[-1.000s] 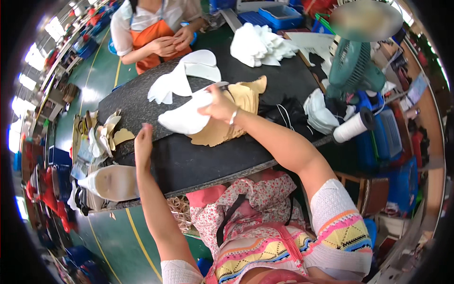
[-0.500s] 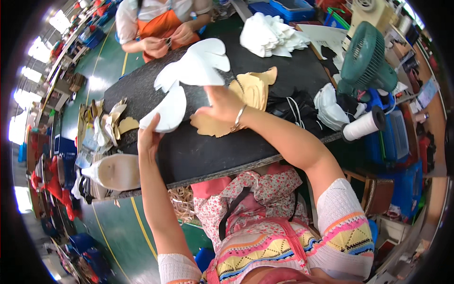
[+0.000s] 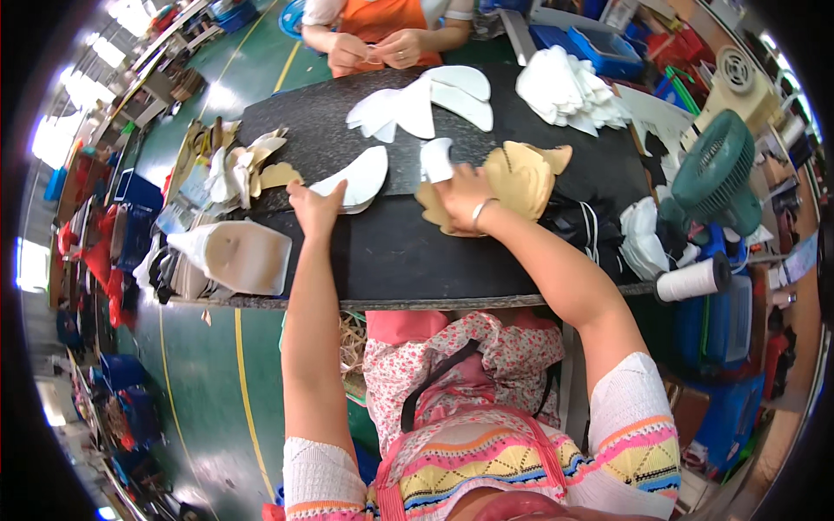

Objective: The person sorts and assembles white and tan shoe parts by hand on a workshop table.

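My left hand (image 3: pixel 317 208) grips the lower left end of a small stack of curved white cut pieces (image 3: pixel 360 178) above the black tabletop. My right hand (image 3: pixel 465 198) is over the near left part of a pile of tan cut pieces (image 3: pixel 524 181). A single white cut piece (image 3: pixel 436 159) pokes out beyond its fingers, which are closed on the piece's near end; the rest is hidden. Beyond both hands, more white pieces (image 3: pixel 415 108) lie fanned out on the table.
A heap of white pieces (image 3: pixel 565 91) lies far right, near a green fan (image 3: pixel 717 165) and a white thread spool (image 3: pixel 691 280). On the left are a pale shoe last-like form (image 3: pixel 243 256) and scraps (image 3: pixel 230 174). Across the table, a person's hands (image 3: pixel 373 52) handle something small.
My view has shifted, so the table sits further right. My right hand has come down onto the tan pile with a white piece. The left still holds its white stack, now lower over the table.
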`<state>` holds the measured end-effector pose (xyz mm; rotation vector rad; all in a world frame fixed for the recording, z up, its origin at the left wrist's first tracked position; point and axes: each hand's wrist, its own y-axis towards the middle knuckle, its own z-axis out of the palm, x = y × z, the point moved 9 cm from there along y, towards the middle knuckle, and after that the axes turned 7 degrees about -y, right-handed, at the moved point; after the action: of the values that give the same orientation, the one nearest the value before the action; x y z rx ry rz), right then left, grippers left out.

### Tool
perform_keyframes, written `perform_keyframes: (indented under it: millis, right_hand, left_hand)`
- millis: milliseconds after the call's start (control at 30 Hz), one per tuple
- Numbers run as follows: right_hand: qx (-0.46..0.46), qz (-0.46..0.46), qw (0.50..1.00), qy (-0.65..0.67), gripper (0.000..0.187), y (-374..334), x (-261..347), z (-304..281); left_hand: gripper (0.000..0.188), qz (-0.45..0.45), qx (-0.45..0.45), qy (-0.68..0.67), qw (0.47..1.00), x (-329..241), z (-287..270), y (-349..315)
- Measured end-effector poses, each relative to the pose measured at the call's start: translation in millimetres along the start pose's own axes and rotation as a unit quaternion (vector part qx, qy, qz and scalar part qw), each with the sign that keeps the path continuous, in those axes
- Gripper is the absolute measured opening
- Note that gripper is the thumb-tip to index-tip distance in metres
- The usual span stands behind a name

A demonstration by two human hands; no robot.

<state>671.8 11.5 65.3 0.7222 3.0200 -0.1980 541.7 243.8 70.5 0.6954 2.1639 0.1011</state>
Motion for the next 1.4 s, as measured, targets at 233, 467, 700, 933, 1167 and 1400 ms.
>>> perform_keyframes:
  millis: [233,467,700,933,1167,1400]
  right_hand:
    - [0.04,0.1,0.993,-0.039,0.072,-12,-55,-2]
    - [0.045,0.087,0.995,-0.014,0.082,-15,-74,-5]
    - [-0.325,0.117,0.928,0.142,0.054,-25,-79,-68]
    - [-0.249,0.086,0.888,0.376,0.046,-11,-69,-39]
    - [-0.093,0.026,0.995,0.031,0.072,2,-33,-5]
    - [-0.079,0.013,0.994,0.068,0.081,-3,-33,-12]
  left_hand:
    - [0.041,0.203,0.082,-0.01,0.976,-61,14,-19]
    - [0.02,0.117,0.121,0.025,0.985,-57,27,-11]
    - [0.01,0.081,0.028,-0.094,0.992,-43,17,0]
    - [0.011,0.051,-0.154,-0.284,0.945,-34,-26,7]
    - [0.011,0.281,-0.011,-0.194,0.94,-104,-4,-25]
    - [0.011,0.265,0.022,-0.198,0.943,-113,-1,-30]
